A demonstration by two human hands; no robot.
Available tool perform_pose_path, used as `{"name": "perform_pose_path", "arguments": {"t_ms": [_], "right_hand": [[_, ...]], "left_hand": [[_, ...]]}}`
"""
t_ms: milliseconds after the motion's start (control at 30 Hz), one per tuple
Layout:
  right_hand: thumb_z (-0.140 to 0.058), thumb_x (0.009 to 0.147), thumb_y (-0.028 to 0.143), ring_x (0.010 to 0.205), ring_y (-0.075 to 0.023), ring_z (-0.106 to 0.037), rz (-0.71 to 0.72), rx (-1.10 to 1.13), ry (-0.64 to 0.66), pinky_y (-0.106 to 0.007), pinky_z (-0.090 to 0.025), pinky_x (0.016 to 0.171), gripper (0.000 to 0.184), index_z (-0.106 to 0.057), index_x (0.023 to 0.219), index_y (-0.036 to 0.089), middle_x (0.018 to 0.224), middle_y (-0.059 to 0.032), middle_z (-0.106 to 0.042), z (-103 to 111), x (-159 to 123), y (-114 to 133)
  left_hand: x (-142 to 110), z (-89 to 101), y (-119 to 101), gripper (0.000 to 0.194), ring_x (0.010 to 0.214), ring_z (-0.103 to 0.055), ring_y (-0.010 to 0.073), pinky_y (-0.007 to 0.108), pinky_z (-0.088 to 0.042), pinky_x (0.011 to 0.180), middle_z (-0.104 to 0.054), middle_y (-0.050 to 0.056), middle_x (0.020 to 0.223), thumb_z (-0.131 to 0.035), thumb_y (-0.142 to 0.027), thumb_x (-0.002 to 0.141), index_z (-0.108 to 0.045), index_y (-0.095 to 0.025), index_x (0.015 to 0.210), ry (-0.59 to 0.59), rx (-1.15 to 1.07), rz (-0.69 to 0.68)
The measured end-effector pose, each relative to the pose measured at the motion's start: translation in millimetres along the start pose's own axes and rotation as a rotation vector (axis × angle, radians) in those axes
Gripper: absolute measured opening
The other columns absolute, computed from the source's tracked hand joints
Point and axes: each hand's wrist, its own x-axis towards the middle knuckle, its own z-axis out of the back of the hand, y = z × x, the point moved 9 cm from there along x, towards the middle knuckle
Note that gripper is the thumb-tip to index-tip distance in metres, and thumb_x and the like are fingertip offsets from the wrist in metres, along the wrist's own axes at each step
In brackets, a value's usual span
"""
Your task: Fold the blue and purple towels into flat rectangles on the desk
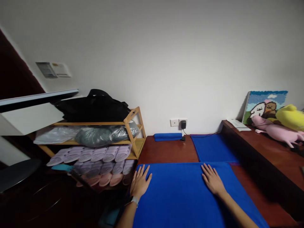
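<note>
The blue cloth [177, 196] spans the lower centre. Left hand [140, 183] and right hand [213, 180] lie flat by its far edge, fingers slightly spread; brown tabletop [169, 152] shows beyond, mid-frame.

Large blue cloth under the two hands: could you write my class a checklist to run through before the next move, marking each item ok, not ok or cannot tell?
1. Left hand flat at the far left corner of the large blue cloth: ok.
2. Right hand flat near its far edge: ok.
3. Cloth smooth between the hands: ok, no fold shows.
4. Folded blue cloth apart from it: ok, by the wall.
5. Black cable clear of the smaller flat cloth: not ok, runs along its far edge.
6. Large cloth's near edge straight: cannot tell, out of frame.
</note>
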Motion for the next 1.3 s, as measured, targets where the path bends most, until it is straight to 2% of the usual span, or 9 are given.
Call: {"name": "perform_pose_path", "arguments": {"t_ms": [133,233,567,667,767,900,1000,1100,1300], "right_hand": [[-0.021,0.1,0.053,0.156,-0.0272,-0.02,-0.151,-0.055,-0.004,-0.051,-0.019,0.126,0.07,-0.031,0.161,0.021,0.167,-0.005,-0.03,9.8,-7.5,-104.6],[-0.015,0.099,0.053,0.156,-0.0281,-0.019,-0.22,-0.061,-0.024,-0.05,-0.021,0.126,0.073,-0.029,0.162,0.018,0.168,-0.0075,-0.028,14.6,-12.3,-148.9],[-0.014,0.097,0.051,0.155,-0.0282,-0.022,-0.263,-0.135,-0.042,-0.051,-0.022,0.125,0.072,-0.029,0.162,0.023,0.167,-0.0025,-0.032,10.6,-17.8,-163.9],[-0.017,0.097,0.049,0.155,-0.0293,-0.024,-0.254,-0.159,-0.143,-0.054,-0.018,0.126,0.07,-0.036,0.16,0.023,0.164,-0.0032,-0.037,23.9,-13.3,-136.3],[-0.018,0.1,0.054,0.155,-0.0296,-0.021,-0.071,-0.083,-0.201,-0.053,-0.015,0.128,0.072,-0.034,0.16,0.018,0.165,-0.0062,-0.035,29.9,-0.7,-54.5],[-0.021,0.103,0.058,0.156,-0.0241,-0.02,0.254,0.084,-0.067,-0.048,-0.015,0.129,0.069,-0.028,0.162,0.023,0.167,-0.0023,-0.029,11.7,13.0,75.9],[-0.021,0.104,0.061,0.156,-0.0242,-0.02,0.288,0.119,0.041,-0.049,-0.016,0.128,0.069,-0.028,0.162,0.025,0.167,-0.0026,-0.028,-3.6,16.3,106.8],[-0.02,0.103,0.061,0.156,-0.024,-0.021,0.195,0.092,0.072,-0.05,-0.017,0.128,0.07,-0.031,0.161,0.023,0.166,-0.0035,-0.03,-8.1,13.7,70.9],[-0.024,0.101,0.059,0.156,-0.0242,-0.02,0.011,0.027,0.01,-0.048,-0.017,0.128,0.07,-0.033,0.16,0.024,0.166,-0.0021,-0.033,7.2,-5.1,-65.2]], "left_hand": [[0.9,-1.9,1.5,0.059,0.152,-0.034,0.0303,0.054,-0.023,0.124,-0.041,0.008,0.163,-0.044,-0.053,0.1,-0.046,-0.03,0.154,-0.014,-0.004,0.003],[1.8,-1.8,3.5,0.059,0.152,-0.033,0.0295,0.054,-0.023,0.124,-0.039,0.008,0.164,-0.044,-0.054,0.1,-0.045,-0.031,0.155,0.007,0.004,0.009],[1.0,1.1,3.7,0.059,0.153,-0.032,0.0289,0.052,-0.024,0.124,-0.037,0.007,0.165,-0.041,-0.055,0.101,-0.044,-0.031,0.156,0.051,0.037,-0.003],[-0.5,1.0,1.7,0.059,0.153,-0.032,0.0286,0.052,-0.023,0.124,-0.037,0.007,0.165,-0.041,-0.055,0.102,-0.043,-0.03,0.156,0.051,0.03,-0.006],[-1.2,3.6,0.0,0.059,0.153,-0.031,0.0288,0.052,-0.023,0.124,-0.037,0.007,0.165,-0.041,-0.055,0.102,-0.043,-0.03,0.156,0.059,0.019,-0.006],[-1.6,7.2,-0.8,0.059,0.153,-0.031,0.0288,0.051,-0.023,0.124,-0.038,0.008,0.165,-0.042,-0.053,0.103,-0.043,-0.029,0.156,0.065,0.025,-0.001],[-1.7,6.1,-0.1,0.058,0.153,-0.032,0.0286,0.052,-0.024,0.124,-0.038,0.008,0.164,-0.042,-0.052,0.103,-0.044,-0.029,0.156,0.061,0.02,-0.008],[-1.0,3.2,1.8,0.057,0.152,-0.033,0.0282,0.052,-0.025,0.124,-0.038,0.007,0.165,-0.041,-0.053,0.103,-0.045,-0.031,0.155,0.046,0.013,-0.009],[0.3,2.3,1.6,0.057,0.152,-0.033,0.0277,0.051,-0.025,0.124,-0.039,0.006,0.164,-0.043,-0.053,0.102,-0.046,-0.031,0.154,0.015,0.014,-0.014]]}}
